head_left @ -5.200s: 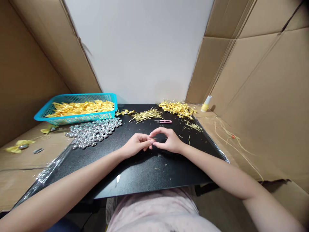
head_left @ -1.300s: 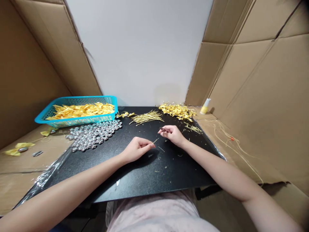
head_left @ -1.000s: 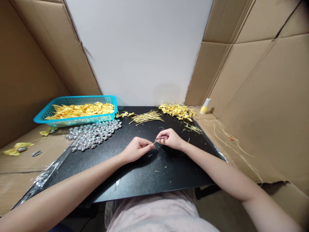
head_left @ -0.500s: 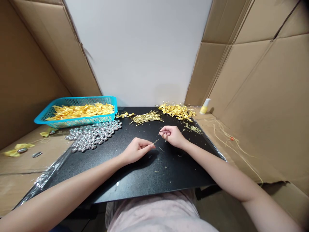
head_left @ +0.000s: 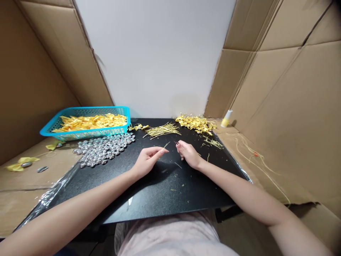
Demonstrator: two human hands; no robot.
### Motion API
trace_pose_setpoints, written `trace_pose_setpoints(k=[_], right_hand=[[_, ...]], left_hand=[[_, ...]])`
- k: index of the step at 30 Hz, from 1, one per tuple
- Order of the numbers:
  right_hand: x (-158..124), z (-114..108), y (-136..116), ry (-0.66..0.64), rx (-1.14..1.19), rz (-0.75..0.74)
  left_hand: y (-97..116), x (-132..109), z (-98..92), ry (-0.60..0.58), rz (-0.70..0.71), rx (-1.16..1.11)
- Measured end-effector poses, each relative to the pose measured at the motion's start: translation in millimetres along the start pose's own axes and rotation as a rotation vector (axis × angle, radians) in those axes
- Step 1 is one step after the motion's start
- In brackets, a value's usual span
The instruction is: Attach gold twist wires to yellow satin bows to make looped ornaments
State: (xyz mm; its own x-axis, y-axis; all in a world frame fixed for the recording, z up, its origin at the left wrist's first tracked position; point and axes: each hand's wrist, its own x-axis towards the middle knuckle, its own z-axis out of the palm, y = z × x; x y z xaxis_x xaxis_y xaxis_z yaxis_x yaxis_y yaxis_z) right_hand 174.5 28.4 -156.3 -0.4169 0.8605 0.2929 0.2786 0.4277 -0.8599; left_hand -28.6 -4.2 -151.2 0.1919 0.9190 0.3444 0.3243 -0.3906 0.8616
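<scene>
Over the middle of the black tabletop point(head_left: 160, 199), my left hand point(head_left: 147, 161) pinches a thin gold twist tie point(head_left: 167, 144) whose end sticks up past the fingertips. Facing it, my right hand point(head_left: 189, 155) is closed round a small dark pointed tool point(head_left: 176, 142); only its tip shows, so its kind is unclear. A short gap separates the tool tip from the tie. Just beyond both hands lies a loose bundle of gold twist ties point(head_left: 163, 130). Yellow ribbon bows point(head_left: 195, 123) with silvery centres and gold ties are heaped at the back right.
A blue plastic basket point(head_left: 128, 119) of yellow ribbon pieces point(head_left: 90, 123) stands back left. Silver beads point(head_left: 103, 149) spread before it. Cut-off bits point(head_left: 213, 143) lie right, near a thread cone point(head_left: 226, 119). Cardboard walls point(head_left: 293, 106) enclose both sides.
My right hand has turned, and its tool now points up and left, mostly hidden in the fingers. My left hand has shifted slightly up and left, the tie tilted more upright.
</scene>
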Motion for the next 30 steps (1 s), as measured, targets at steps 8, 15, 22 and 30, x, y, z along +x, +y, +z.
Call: trace_pose_setpoints(k=[8,15,22,30], right_hand=[[-3.3,10.3,1.0,-0.025,-0.116,-0.023],[-2.6,13.1,1.9,-0.035,-0.143,0.002],[-2.0,11.4,2.6,-0.02,-0.102,-0.006],[-1.5,8.7,2.5,0.049,-0.031,0.02]], left_hand=[[0.7,-1.4,0.9,0.071,-0.028,-0.069],[-2.9,0.0,0.9,0.038,-0.016,-0.055],[-2.0,-0.6,1.0,0.056,-0.025,-0.048],[-1.7,-1.8,0.2,0.076,-0.003,-0.069]])
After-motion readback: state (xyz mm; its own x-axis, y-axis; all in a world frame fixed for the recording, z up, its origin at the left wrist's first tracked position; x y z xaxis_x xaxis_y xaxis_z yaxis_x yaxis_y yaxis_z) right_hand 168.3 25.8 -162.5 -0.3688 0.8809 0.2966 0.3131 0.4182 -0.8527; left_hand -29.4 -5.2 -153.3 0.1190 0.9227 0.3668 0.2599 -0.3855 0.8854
